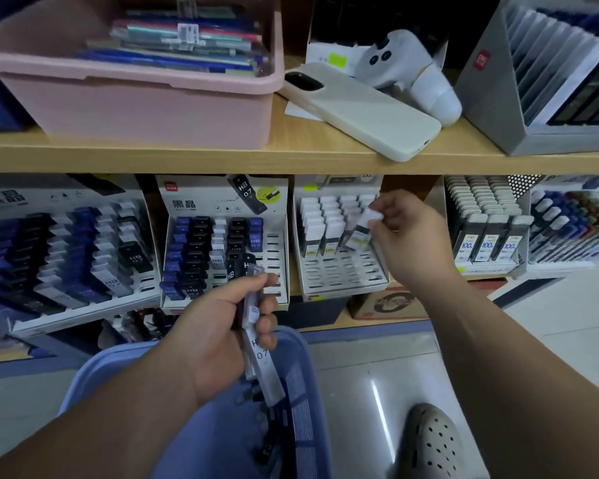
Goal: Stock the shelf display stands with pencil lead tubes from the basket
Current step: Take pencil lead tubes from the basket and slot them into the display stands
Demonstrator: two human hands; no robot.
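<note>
Right hand [408, 236]: pinches one white-capped pencil lead tube [360, 233], apparently to slot it into the white card display stand [339, 271] just ahead. Left hand [222, 330]: grips spare grey HB tubes [261, 361] as ready supply, above the blue plastic basket [303, 392].

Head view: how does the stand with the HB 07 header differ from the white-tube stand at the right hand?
The HB 07 stand holds black, blue and white tubes; the white-tube stand only white-capped ones. The HB 07 stand is mostly filled; the white-tube stand only in its back rows, where the right hand pinches a tube. Both are white slotted stands with empty slots.
</note>
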